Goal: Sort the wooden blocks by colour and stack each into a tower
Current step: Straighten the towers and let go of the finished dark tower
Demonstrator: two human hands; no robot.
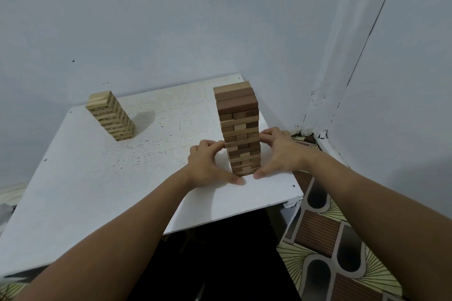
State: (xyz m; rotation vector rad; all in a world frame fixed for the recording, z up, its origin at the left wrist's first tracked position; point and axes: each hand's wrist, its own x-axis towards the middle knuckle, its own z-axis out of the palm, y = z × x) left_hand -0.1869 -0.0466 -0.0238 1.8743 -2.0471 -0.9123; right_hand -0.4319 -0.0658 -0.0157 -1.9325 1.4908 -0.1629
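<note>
Both hands cup brown tower w/ thumbs

A speckled white worktop sits in a corner of pale blue walls, above patterned floor tiles.
</note>
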